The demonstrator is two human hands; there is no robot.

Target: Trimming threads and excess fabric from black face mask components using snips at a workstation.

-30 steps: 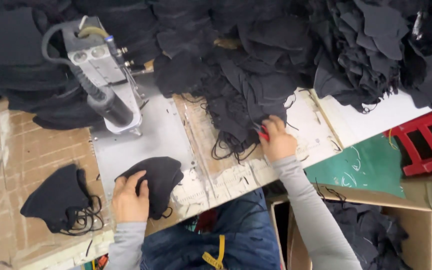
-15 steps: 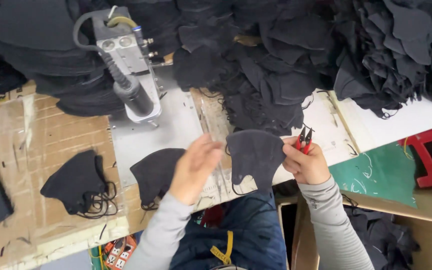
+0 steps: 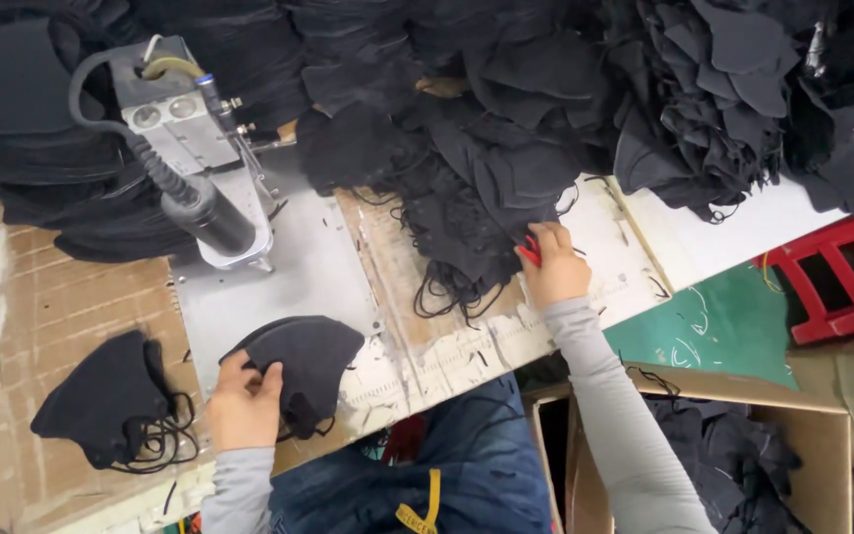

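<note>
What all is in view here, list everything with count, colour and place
black mask: one, black, metal plate, under left hand
finished masks: small stack, black, left on cardboard
mask pile: many, black, across bench top
welding machine: one, grey, upper left
red snips: one, red, in right hand
cardboard box: one, brown, lower right, holds black pieces
red crate: one, right edge
left hand: fingers on the mask
right hand: at pile's edge

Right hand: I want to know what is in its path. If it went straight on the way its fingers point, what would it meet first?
Most likely the heap of black masks; the right hand already touches its edge.
</note>
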